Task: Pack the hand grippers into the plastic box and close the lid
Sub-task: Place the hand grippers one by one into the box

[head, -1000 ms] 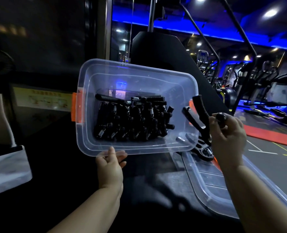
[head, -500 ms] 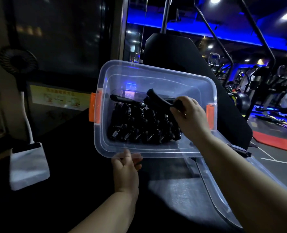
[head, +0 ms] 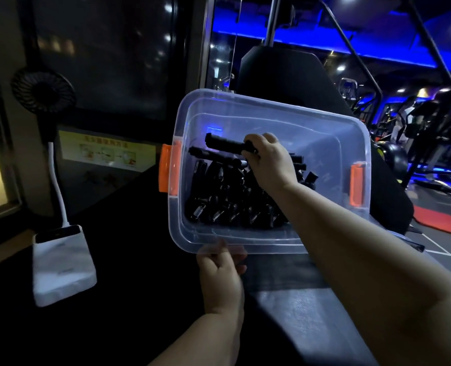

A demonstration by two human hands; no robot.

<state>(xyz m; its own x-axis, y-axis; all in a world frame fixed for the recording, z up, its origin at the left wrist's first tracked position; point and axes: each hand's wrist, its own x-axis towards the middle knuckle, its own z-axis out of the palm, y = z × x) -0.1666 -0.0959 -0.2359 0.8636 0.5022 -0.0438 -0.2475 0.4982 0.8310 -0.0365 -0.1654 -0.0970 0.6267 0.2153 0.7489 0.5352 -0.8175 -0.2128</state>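
Your right hand point(head: 269, 165) has carried its hand gripper point(head: 225, 143) into the plastic box point(head: 272, 107), fingers curled round it above the pile point(head: 232, 207). Your left hand point(head: 220, 270) pinches the near rim. Release and closing remain; any stragglers outside probably sit beyond view.

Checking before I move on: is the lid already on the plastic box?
No, the plastic box is open on top, and the right hand reaches inside it holding a hand gripper.

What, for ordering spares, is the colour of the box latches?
Orange latches, clearest in the head view.
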